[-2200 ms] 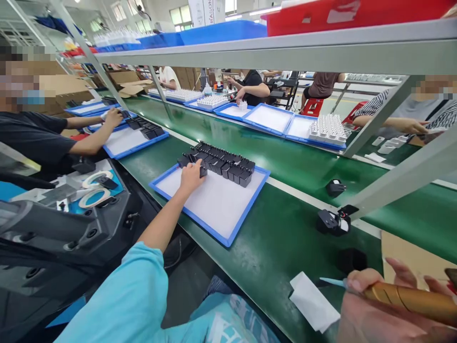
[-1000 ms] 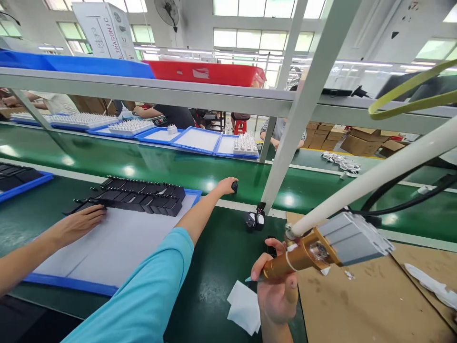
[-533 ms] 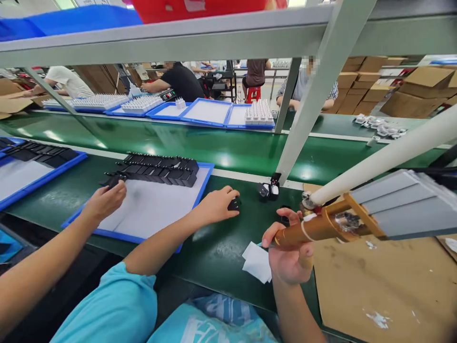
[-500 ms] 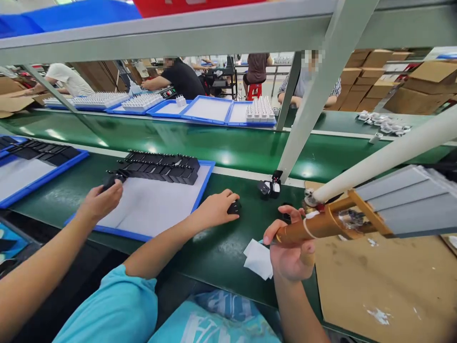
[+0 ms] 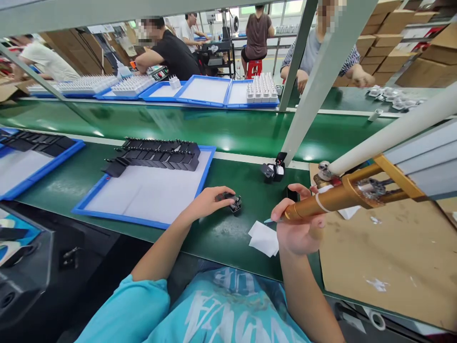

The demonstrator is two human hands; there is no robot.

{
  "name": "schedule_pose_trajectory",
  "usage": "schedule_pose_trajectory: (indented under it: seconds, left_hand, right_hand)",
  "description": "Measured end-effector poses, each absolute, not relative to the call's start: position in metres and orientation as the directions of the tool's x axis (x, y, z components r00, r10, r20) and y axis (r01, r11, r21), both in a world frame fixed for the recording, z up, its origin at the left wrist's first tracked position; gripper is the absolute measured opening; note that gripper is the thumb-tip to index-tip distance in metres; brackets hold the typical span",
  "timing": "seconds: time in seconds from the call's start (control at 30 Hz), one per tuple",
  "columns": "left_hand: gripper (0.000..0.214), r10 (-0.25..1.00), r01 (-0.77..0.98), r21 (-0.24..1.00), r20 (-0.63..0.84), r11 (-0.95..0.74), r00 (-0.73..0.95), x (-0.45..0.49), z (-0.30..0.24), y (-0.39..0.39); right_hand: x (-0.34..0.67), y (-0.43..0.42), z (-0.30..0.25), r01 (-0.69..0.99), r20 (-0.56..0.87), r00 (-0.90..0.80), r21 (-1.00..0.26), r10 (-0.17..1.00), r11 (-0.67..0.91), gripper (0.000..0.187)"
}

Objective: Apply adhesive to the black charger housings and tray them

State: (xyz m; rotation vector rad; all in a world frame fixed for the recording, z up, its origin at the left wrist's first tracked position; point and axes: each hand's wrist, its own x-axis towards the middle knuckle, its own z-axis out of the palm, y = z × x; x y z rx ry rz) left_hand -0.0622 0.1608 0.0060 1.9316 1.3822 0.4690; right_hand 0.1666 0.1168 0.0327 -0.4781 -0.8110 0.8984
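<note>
My left hand (image 5: 205,206) closes its thumb and fingers around a small black plastic housing (image 5: 235,205) just above the green bench. Metal bits show at the housing's near end. My right hand (image 5: 300,228) is wrapped round a gold-coloured, tube-shaped tool (image 5: 303,208) with a thin teal tip (image 5: 268,220) pointing left. White paper sheets (image 5: 264,238) lie under that tip. Behind my right fingers stands another black part (image 5: 291,193), partly hidden. An opened black device (image 5: 274,169) sits by the frame post.
A blue-rimmed tray (image 5: 124,216) with rows of black housings (image 5: 160,155) is at the left. The slanting post (image 5: 307,90), a white pole (image 5: 385,128) and brown cardboard (image 5: 389,252) border the right side. Several people work beyond the green belt (image 5: 196,128).
Another person's hand has left the tray, and a black housing now stands at the row's left end. The part in my left hand has turned, showing metal bits. The view has tilted.
</note>
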Motion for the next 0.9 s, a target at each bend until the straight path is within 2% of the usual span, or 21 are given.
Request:
schedule_pose_trajectory:
  seconds: [0.13, 0.27, 0.47, 0.53, 0.63, 0.77, 0.9]
  left_hand:
    - [0.037, 0.927, 0.649, 0.733, -0.068, -0.204, 0.369, -0.061, 0.004, 0.161]
    - [0.033, 0.896, 0.568, 0.786, -0.039, -0.245, 0.442, -0.061, 0.001, 0.165]
    - [0.038, 0.878, 0.492, 0.863, -0.147, -0.111, 0.456, -0.056, -0.006, 0.159]
    - [0.030, 0.912, 0.524, 0.843, -0.111, -0.125, 0.395, -0.053, -0.008, 0.148]
    - [0.029, 0.930, 0.579, 0.780, 0.014, -0.239, 0.366, -0.047, -0.013, 0.127]
    - [0.051, 0.936, 0.684, 0.678, 0.016, -0.268, 0.351, -0.033, -0.026, 0.105]
    - [0.039, 0.959, 0.713, 0.656, 0.062, -0.248, 0.277, -0.017, -0.036, 0.095]
  right_hand:
    - [0.166, 0.117, 0.032, -0.482, 0.411, 0.372, -0.681, 0.832, 0.551, 0.035]
    - [0.166, 0.116, 0.033, -0.462, 0.415, 0.365, -0.696, 0.833, 0.549, 0.035]
    - [0.166, 0.116, 0.031, -0.468, 0.408, 0.356, -0.701, 0.841, 0.539, 0.036]
    - [0.166, 0.116, 0.031, -0.467, 0.400, 0.357, -0.706, 0.844, 0.532, 0.038]
    - [0.165, 0.116, 0.032, -0.456, 0.381, 0.364, -0.722, 0.850, 0.520, 0.038]
    - [0.161, 0.115, 0.035, -0.456, 0.382, 0.359, -0.725, 0.852, 0.517, 0.040]
    - [0.152, 0.113, 0.037, -0.483, 0.409, 0.325, -0.703, 0.853, 0.522, 0.038]
